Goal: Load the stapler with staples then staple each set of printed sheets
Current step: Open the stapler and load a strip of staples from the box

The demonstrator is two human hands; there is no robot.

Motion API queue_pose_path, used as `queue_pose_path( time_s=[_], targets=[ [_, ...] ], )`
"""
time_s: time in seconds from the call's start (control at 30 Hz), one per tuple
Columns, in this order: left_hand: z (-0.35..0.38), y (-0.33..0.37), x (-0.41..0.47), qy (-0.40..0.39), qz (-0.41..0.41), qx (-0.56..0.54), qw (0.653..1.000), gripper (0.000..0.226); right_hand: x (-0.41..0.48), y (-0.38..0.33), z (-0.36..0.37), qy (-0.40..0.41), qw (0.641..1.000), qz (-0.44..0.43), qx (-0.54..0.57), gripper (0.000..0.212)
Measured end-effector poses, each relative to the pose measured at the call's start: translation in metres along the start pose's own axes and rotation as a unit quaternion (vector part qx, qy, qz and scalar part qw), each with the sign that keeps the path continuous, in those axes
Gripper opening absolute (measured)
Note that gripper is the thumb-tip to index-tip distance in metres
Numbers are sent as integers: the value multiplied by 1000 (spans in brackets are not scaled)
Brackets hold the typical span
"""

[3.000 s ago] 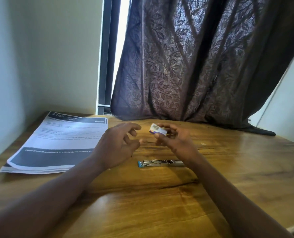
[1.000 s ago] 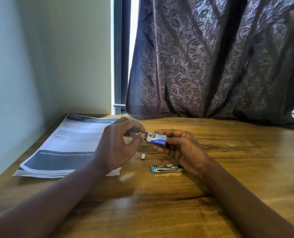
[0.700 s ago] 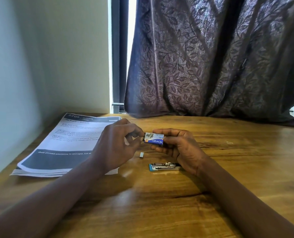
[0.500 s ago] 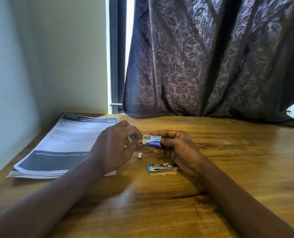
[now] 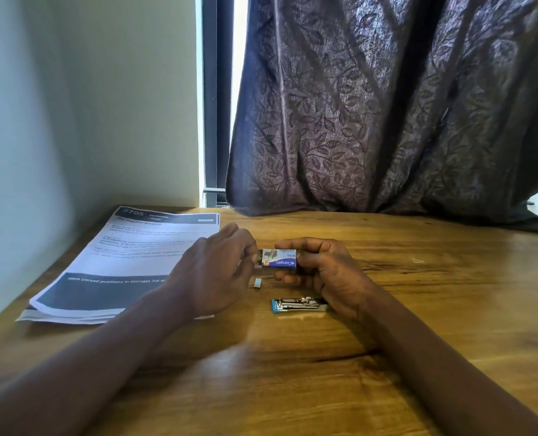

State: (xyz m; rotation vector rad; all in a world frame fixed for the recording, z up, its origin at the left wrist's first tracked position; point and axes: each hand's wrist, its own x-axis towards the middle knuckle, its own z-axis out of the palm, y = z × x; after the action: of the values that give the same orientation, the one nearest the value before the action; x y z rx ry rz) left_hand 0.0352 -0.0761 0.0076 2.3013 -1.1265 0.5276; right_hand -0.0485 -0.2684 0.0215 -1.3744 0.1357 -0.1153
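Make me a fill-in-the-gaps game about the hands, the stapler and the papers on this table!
The ____ hand wraps around the staple box, while the left hand pinches at its open end.
The stapler lies flat on the wooden ____.
The printed sheets lie to the ____ of the stapler.
Missing words: right; table; left.

Printed sheets (image 5: 142,262) left on table (image 5: 418,309), stapler (image 5: 297,305) right, staple box (image 5: 279,260) behind it
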Motion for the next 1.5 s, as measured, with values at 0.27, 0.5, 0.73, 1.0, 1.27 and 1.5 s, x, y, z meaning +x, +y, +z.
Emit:
queue_pose_path(
  time_s=[0.27,0.5,0.73,1.0,1.27,1.5],
  targets=[
    [2,-8,2,10,-29,-105,994,12,2,-1,-2,10,999,25,26,32],
    [-4,-3,0,39,8,-155,987,15,5,-2,-3,38,998,11,54,32],
    [-19,5,-1,-133,78,-46,987,10,3,-14,-8,99,989,-55,94,29],
    [-20,1,-2,-189,59,-80,977,16,3,-12,-10,106,990,-45,87,33],
    [-7,-17,-2,-72,1,-112,991,17,2,-11,-6,95,993,-36,60,34],
    [2,-15,-4,-92,-1,4,996,18,1,-9,-4,65,996,-34,44,35]
  ],
)
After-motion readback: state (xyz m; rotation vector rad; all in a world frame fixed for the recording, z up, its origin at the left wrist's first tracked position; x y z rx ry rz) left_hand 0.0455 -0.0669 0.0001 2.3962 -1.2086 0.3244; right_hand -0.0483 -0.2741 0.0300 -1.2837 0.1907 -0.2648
